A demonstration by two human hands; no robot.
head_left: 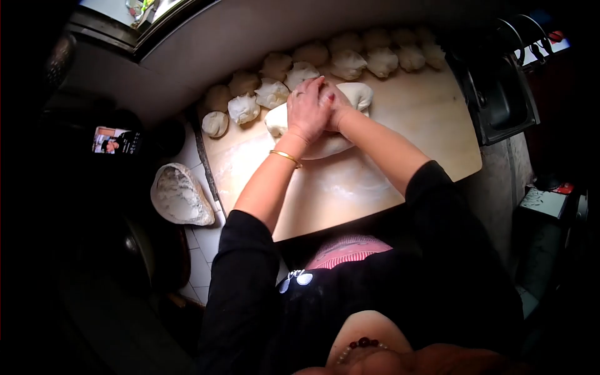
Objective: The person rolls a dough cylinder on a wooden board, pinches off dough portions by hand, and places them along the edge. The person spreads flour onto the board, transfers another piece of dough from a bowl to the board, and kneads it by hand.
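A large lump of pale dough [325,147] lies on the floured wooden board [431,137]. My left hand [307,109], above a gold bracelet, is closed on the top of the dough. Right against it, my right hand [338,105] also grips the dough, and the two hands overlap. The fingertips are partly hidden between the hands. Dough bulges out on both sides of them and toward me. Beyond my hands, several smaller dough pieces [272,93] stand in rows along the board's far edge.
A bowl of flour [181,197] sits left of the board on tiles. Farther left is a lit phone screen [115,140]. At the right are a dark sink or basin [500,103] and a small white box [544,201]. A window [134,25] is at the upper left.
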